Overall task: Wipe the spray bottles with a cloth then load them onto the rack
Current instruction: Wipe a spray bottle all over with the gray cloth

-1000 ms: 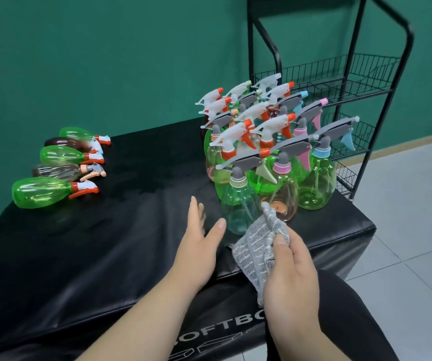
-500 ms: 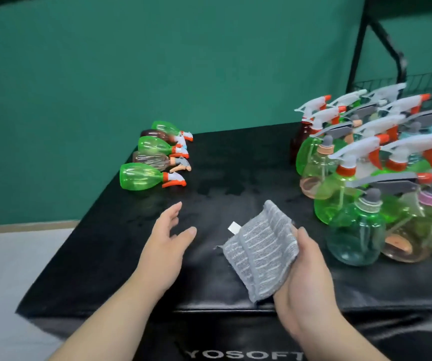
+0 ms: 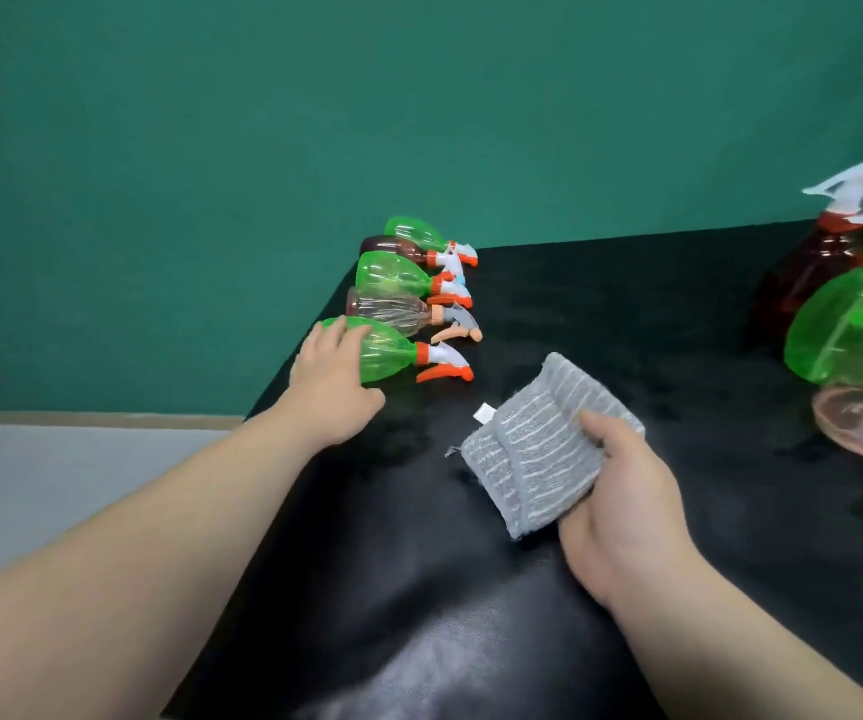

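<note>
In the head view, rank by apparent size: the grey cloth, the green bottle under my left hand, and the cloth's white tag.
1. grey cloth, but nearer the camera, so unsure.
2. green bottle.
3. white tag, clearly smallest.

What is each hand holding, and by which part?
The right hand pinches the grey cloth at its right edge, thumb on top. The left hand lies over the base end of the nearest green spray bottle; a grip cannot be told.

Grey white-striped cloth (image 3: 538,449); green bottle (image 3: 385,353); black table (image 3: 600,304).
</note>
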